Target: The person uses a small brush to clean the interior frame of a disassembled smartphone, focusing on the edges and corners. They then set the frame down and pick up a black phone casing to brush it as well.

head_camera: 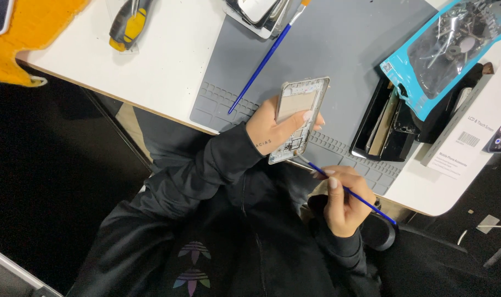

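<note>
The left hand (275, 132) is clamped around an opened phone frame (300, 118), thumb across its face, holding it tilted above the near edge of the grey mat (344, 49). The right hand (341, 201) pinches a blue brush (352, 194) between thumb and fingers, its tip touching the frame's lower end. Farther out on the white table (168, 60), a second blue brush (267, 58) lies across the mat's left part, a black tray (385, 129) sits just right of the frame with a blue pouch (443, 52) overlapping it, and a yellow-handled tool (127, 25) lies well to the left.
</note>
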